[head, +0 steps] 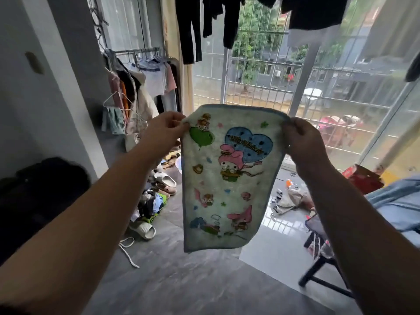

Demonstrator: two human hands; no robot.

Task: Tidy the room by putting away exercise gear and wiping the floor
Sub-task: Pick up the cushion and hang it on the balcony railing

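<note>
A small white towel [229,178] with a blue border and cartoon prints hangs spread out in front of me at chest height. My left hand [164,130] pinches its top left corner. My right hand [303,142] pinches its top right corner. The towel hangs free above the grey tiled floor [193,280], touching nothing else. No exercise gear is clearly in view.
A pile of shoes and slippers [156,201] lies along the left by a clothes rack [141,83]. Dark laundry [211,21] hangs overhead before a barred window. A black chair [322,258] stands at right, and crumpled cloth [288,198] lies on the balcony floor.
</note>
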